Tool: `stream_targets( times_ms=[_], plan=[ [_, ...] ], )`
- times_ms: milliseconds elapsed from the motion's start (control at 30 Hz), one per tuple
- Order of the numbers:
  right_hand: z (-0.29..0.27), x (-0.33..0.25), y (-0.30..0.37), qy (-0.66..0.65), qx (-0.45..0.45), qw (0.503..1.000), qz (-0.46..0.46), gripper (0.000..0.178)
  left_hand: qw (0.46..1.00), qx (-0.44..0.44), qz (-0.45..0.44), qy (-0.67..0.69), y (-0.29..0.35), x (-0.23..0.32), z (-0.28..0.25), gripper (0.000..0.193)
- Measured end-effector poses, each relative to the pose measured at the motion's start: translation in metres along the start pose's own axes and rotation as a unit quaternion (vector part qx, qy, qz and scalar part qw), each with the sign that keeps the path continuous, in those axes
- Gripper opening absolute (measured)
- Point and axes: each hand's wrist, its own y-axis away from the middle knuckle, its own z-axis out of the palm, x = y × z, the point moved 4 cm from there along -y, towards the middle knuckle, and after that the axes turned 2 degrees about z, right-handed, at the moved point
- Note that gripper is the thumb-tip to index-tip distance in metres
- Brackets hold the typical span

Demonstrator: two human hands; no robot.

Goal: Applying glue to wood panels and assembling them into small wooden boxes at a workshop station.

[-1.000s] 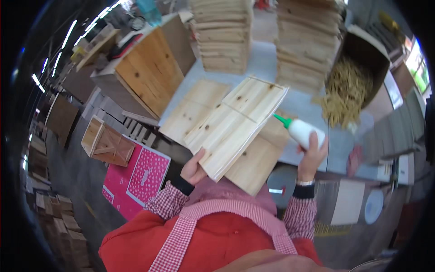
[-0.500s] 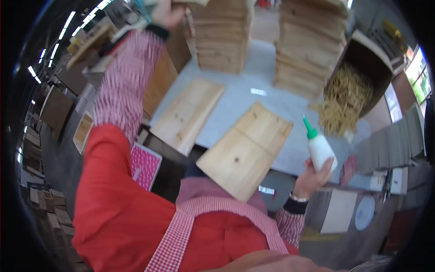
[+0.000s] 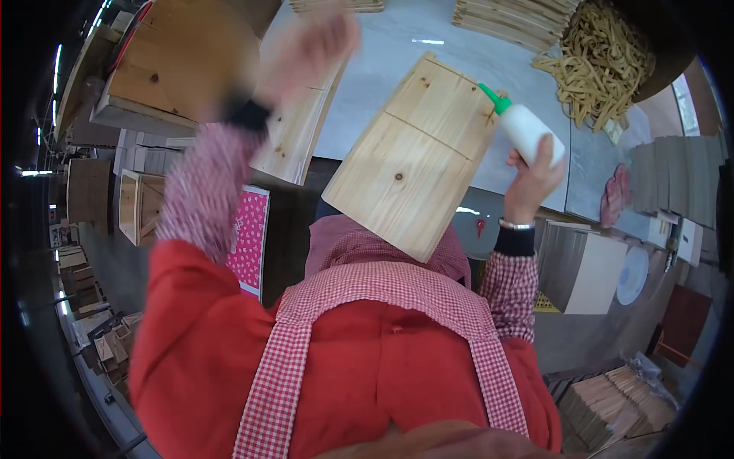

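The right hand [image 3: 533, 182] curls round a white bottle [image 3: 527, 130], green nozzle [image 3: 498, 101] by the central wooden panel's [image 3: 409, 164] far-right corner. The left hand [image 3: 306, 57], blurred, seems near a second panel [image 3: 289, 147]; its opening and hold I cannot tell.

Premises: a woodworking workshop; evidence noted: a grooved, knotty pine panel [image 3: 405, 153] at a pale grey worktable [image 3: 359, 96]; a stack of wooden panels [image 3: 516, 23] towards its far side; a green-nozzled squeeze bottle [image 3: 529, 134]; piled wooden pieces [image 3: 115, 348] at lower left; further stacked boards [image 3: 612, 402] at lower right; a gingham apron [image 3: 397, 283] worn.
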Motion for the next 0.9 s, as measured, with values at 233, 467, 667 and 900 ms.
stream_targets(
  times_ms=[233, 467, 667, 900],
  plan=[
    [0.04, 0.054, -0.058, 0.118, -0.06, 0.991, -0.019, 0.042, 0.947, 0.02, -0.32, 0.036, 0.188, -0.216, -0.035, 0.023],
    [0.081, 0.072, -0.092, 0.315, -0.062, 0.932, -0.166, 0.058, 0.936, 0.15, -0.297, 0.118, 0.183, -0.244, -0.025, 0.033],
    [0.07, 0.034, -0.098, 0.386, -0.128, 0.884, -0.231, 0.054, 0.937, 0.172, -0.238, 0.19, 0.152, -0.245, -0.024, 0.047],
    [0.006, -0.006, -0.1, 0.437, -0.107, 0.834, -0.321, 0.049, 0.939, 0.143, -0.204, 0.237, 0.142, -0.248, -0.027, 0.053]
  ],
)
